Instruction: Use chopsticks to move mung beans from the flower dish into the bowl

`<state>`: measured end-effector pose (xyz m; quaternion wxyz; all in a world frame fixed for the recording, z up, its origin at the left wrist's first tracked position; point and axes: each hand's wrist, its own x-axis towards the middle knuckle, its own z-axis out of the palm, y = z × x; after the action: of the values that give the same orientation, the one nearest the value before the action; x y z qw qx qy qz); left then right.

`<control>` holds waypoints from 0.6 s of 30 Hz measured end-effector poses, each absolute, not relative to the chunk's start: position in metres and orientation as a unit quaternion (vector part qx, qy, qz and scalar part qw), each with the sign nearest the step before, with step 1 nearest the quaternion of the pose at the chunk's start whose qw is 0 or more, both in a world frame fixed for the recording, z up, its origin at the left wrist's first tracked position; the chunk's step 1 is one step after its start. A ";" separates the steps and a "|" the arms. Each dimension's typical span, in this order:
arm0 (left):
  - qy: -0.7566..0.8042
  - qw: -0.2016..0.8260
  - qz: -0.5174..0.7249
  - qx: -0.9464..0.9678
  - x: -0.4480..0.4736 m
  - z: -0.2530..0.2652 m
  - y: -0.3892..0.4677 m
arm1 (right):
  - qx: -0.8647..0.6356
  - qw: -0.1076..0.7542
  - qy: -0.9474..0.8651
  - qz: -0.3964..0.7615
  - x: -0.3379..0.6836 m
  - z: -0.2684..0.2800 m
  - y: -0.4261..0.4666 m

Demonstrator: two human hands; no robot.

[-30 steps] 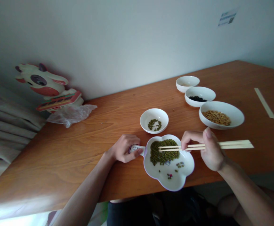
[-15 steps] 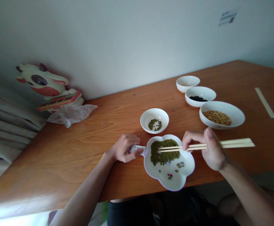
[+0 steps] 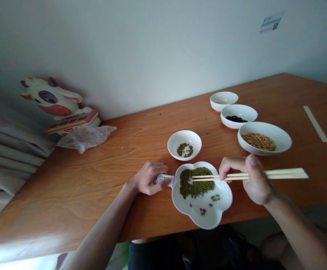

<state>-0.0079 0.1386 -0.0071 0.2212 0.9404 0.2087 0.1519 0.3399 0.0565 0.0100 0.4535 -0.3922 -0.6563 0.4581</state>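
My left hand [image 3: 151, 178] is closed round the short handle of a white, flower-shaped dish [image 3: 186, 210] with a lilac rim. Green mung beans [image 3: 191, 190] are heaped in its upper left part, and a few lie scattered lower down. In my right hand [image 3: 249, 178] is a pair of pale wooden chopsticks [image 3: 284, 173], pointing left. Their tips are among the beans; whether a bean is between them I cannot tell. Just behind the dish stands a small white bowl [image 3: 184, 135] with some mung beans in the bottom.
At the right stand three more white bowls: one with tan beans [image 3: 258, 141], one with black beans [image 3: 236, 119], and a farther bowl [image 3: 224, 98]. A pale flat strip [image 3: 315, 123] lies beyond. A cow figure [image 3: 59, 103] and a crumpled plastic bag [image 3: 87, 138] are at the left.
The chopsticks and my right hand have shifted slightly to the right, with the tips still among the beans. My left hand keeps its hold on the handle.
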 end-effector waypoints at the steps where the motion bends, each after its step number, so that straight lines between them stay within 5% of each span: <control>1: 0.209 0.221 0.151 0.941 -0.008 -0.007 0.139 | -0.390 0.451 -0.660 0.457 0.340 0.010 0.056; 18: 0.207 0.220 0.155 0.941 -0.006 -0.004 0.138 | -0.369 0.557 -0.609 0.428 0.332 0.015 0.058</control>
<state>-0.0062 0.1377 -0.0035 0.2199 0.9407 0.2066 0.1549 0.3318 0.0580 0.0155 0.5567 -0.3686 -0.6093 0.4277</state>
